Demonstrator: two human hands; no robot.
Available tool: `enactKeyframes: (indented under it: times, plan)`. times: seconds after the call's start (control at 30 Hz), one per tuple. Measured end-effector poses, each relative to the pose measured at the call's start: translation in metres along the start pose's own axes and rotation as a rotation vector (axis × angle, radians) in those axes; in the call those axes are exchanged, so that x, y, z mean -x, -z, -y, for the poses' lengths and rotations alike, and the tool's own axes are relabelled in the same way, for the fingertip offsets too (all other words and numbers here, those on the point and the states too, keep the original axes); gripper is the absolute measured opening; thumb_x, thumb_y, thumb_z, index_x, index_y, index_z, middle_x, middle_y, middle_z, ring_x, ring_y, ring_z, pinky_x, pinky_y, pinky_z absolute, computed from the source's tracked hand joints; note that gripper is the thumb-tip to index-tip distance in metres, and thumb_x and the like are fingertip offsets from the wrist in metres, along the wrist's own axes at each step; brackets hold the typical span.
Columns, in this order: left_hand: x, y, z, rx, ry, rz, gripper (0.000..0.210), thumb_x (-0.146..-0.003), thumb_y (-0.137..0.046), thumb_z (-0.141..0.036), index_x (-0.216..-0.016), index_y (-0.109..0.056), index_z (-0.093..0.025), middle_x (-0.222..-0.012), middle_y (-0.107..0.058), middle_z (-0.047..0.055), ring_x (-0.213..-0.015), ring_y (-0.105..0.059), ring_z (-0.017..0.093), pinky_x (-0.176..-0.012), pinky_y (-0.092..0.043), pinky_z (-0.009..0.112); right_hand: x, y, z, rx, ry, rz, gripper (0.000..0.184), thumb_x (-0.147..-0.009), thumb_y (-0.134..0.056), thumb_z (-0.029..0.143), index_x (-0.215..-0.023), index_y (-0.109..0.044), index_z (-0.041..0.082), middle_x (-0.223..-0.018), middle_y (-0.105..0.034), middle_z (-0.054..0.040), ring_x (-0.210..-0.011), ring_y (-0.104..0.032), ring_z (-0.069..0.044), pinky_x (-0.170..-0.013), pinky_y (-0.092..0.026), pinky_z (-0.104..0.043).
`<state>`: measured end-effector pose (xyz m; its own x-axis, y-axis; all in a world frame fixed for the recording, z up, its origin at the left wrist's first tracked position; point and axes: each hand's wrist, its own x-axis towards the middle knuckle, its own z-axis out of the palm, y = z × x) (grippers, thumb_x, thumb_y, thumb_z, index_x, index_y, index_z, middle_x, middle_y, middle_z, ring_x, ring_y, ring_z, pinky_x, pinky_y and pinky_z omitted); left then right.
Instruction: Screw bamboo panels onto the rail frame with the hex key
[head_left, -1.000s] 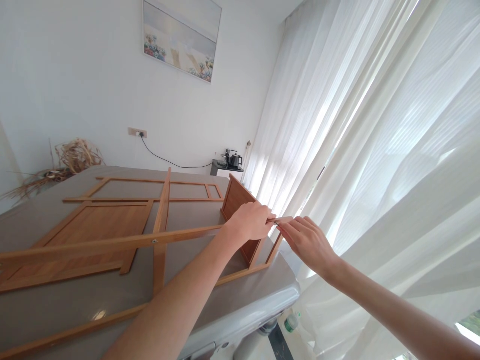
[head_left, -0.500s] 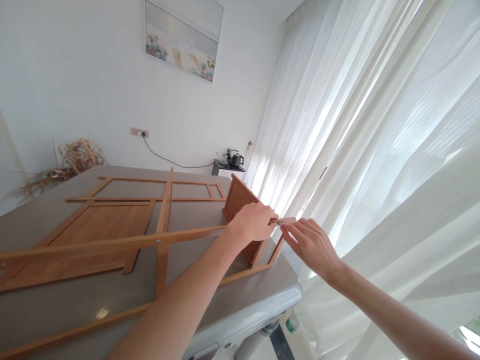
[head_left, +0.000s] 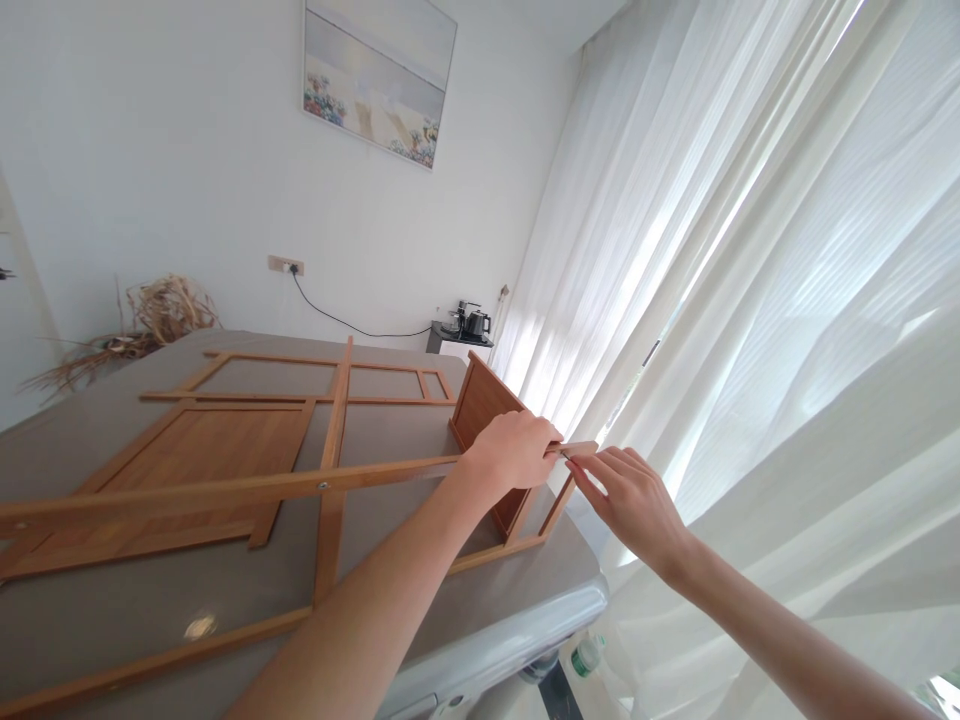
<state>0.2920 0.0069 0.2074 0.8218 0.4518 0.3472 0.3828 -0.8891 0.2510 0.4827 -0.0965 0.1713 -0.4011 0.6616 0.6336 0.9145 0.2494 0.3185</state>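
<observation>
A long wooden rail (head_left: 225, 490), part of a standing wooden frame, runs across the view toward my hands. My left hand (head_left: 514, 452) is closed around the rail near its far right end, beside an upright wooden panel (head_left: 484, 400). Just past it, my right hand (head_left: 637, 505) pinches thumb and finger together at the underside of the rail's tip. A thin dark bit shows at those fingertips, too small to name. A crosspiece (head_left: 337, 410) meets the long rail, with a metal fastener (head_left: 323, 486) at the joint.
A loose wooden panel (head_left: 202, 460) and an open wooden frame (head_left: 277, 357) lie on the grey table (head_left: 405, 425). White curtains (head_left: 750, 400) hang close by on the right. A black kettle (head_left: 476, 323) stands on a small cabinet behind. Below the table edge is a bottle (head_left: 586, 655).
The camera view has shifted slightly, so everything sits a little farther right. My left hand keeps its hold on the rail, and my right fingers have shifted slightly at its tip.
</observation>
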Motion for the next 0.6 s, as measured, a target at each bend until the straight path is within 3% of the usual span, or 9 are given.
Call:
enactKeyframes:
  times: [0.23,0.43,0.6]
  plan:
    - [-0.0015,-0.002,0.0015,-0.023,-0.002,0.007,0.021,-0.092,-0.047,-0.027,-0.085,-0.066,-0.023,-0.079,-0.069,0.006,-0.075,-0.066,0.024,-0.062,-0.045,0.032,0.009,0.0001,-0.01,0.057,0.079,0.008,0.012,-0.097,-0.057,0.015,-0.105,-0.065,0.019,-0.087,-0.071,-0.0039,-0.079,-0.061,-0.017,-0.072,-0.04,-0.032]
    - [-0.0012,-0.0007,0.0006,-0.039,-0.005,0.019,0.026,-0.095,-0.045,-0.032,-0.081,-0.065,-0.023,-0.082,-0.071,0.006,-0.08,-0.067,0.025,-0.064,-0.047,0.032,0.0041,0.0009,-0.0081,0.078,0.117,0.005,0.012,-0.098,-0.056,0.014,-0.105,-0.064,0.019,-0.085,-0.071,-0.003,-0.074,-0.058,-0.016,-0.068,-0.037,-0.032]
    - [-0.0012,-0.0013,0.0007,0.002,-0.016,0.018,0.023,-0.096,-0.048,-0.033,-0.101,-0.069,-0.026,-0.097,-0.073,0.006,-0.098,-0.068,0.025,-0.081,-0.051,0.033,0.0028,0.0025,-0.0092,0.17,0.199,0.037,0.019,-0.097,-0.054,0.009,-0.112,-0.062,0.017,-0.093,-0.071,-0.0059,-0.078,-0.058,-0.018,-0.069,-0.038,-0.033]
